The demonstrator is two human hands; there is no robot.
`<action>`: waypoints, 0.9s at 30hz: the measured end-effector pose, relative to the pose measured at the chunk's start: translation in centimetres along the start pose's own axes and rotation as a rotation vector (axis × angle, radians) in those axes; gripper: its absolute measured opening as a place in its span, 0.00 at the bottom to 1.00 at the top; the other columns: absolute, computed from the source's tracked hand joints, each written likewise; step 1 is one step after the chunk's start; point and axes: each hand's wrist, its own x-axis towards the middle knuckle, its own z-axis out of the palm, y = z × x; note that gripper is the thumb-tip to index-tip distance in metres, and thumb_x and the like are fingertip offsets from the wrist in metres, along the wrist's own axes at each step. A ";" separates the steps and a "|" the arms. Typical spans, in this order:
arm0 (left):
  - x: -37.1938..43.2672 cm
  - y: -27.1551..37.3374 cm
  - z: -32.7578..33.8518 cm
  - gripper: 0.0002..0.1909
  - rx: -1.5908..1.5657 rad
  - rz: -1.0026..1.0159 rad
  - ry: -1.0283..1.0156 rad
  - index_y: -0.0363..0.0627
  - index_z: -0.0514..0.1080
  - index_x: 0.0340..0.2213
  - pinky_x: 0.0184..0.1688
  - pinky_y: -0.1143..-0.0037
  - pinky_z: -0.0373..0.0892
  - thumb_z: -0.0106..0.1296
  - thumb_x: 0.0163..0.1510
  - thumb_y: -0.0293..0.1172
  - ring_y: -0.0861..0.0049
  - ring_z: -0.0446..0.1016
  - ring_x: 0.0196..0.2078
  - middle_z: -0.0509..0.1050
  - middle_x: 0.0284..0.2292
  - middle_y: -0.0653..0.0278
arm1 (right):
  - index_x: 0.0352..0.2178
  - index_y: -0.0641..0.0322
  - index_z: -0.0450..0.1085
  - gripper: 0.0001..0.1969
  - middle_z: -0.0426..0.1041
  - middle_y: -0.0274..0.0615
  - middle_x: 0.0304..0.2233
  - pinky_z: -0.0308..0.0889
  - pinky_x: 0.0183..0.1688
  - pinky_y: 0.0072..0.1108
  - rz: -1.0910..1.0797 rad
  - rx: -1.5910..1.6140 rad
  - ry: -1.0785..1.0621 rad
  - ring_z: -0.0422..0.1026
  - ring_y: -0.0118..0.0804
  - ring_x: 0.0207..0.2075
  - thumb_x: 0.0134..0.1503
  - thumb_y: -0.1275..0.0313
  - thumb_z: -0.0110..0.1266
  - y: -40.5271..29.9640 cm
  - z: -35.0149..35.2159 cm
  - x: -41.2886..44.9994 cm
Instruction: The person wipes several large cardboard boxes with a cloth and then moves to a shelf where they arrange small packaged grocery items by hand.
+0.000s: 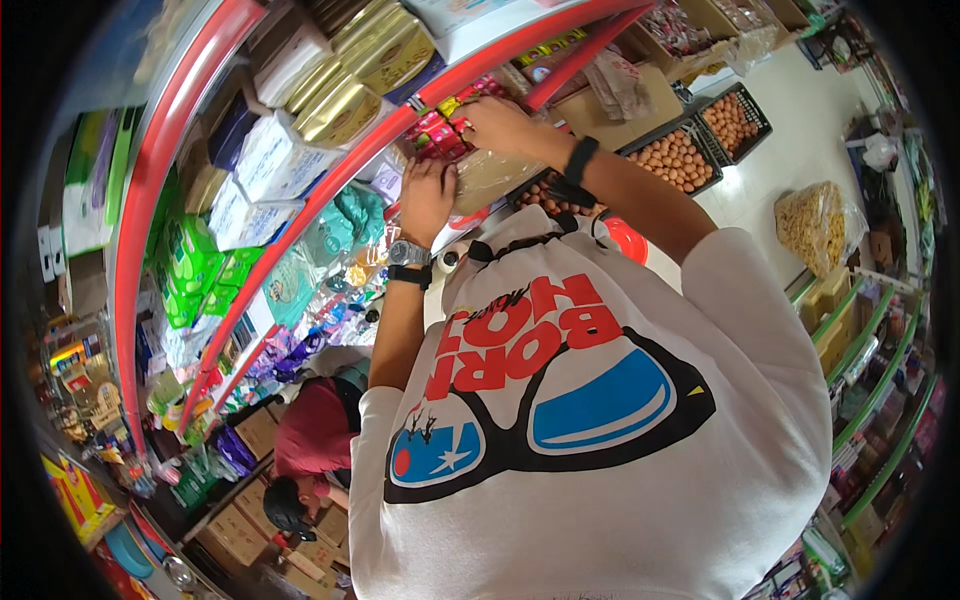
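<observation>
My left hand (427,196), with a metal watch and a black band at the wrist, grips the near left corner of an open cardboard box (491,174). Shiny red packets (437,135), a few with yellow parts, fill the box's left side. My right hand (499,127), a black band on its wrist, reaches over the box with its fingers down on the packets. Whether those fingers pinch one is hidden. Clear plastic film covers part of the box's near wall. A red shelf rail (390,124) curves past just beyond the left fingertips.
Gold tins (341,112) and white packs (281,154) stand on the shelf at left. Black crates of eggs (671,161) sit on the floor at right, near a bag of yellowish food (814,225). A person in a dark red shirt (311,431) bends over cardboard boxes (236,529) at lower left.
</observation>
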 end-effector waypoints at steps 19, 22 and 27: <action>-2.0 0.0 -0.8 0.15 -0.103 0.057 0.064 0.35 0.77 0.42 0.73 0.55 0.57 0.54 0.65 0.37 0.53 0.76 0.48 0.80 0.39 0.50 | 0.70 0.55 0.63 0.33 0.79 0.56 0.55 0.75 0.50 0.38 0.237 -0.040 -0.514 0.82 0.48 0.46 0.65 0.56 0.48 -0.6 3.4 12.1; -2.4 0.4 -1.0 0.15 -0.064 0.019 0.033 0.36 0.77 0.42 0.73 0.54 0.57 0.54 0.65 0.37 0.53 0.76 0.48 0.79 0.38 0.50 | 0.65 0.54 0.69 0.32 0.77 0.55 0.59 0.72 0.57 0.38 0.290 -0.147 -0.291 0.79 0.49 0.55 0.65 0.51 0.48 -0.2 3.9 12.2; -1.8 -0.5 -0.4 0.15 -0.110 0.051 0.005 0.36 0.77 0.43 0.74 0.54 0.56 0.54 0.66 0.38 0.52 0.77 0.49 0.80 0.39 0.48 | 0.64 0.54 0.71 0.31 0.75 0.54 0.62 0.71 0.60 0.38 0.332 -0.144 -0.103 0.77 0.49 0.59 0.66 0.49 0.48 2.1 3.4 12.3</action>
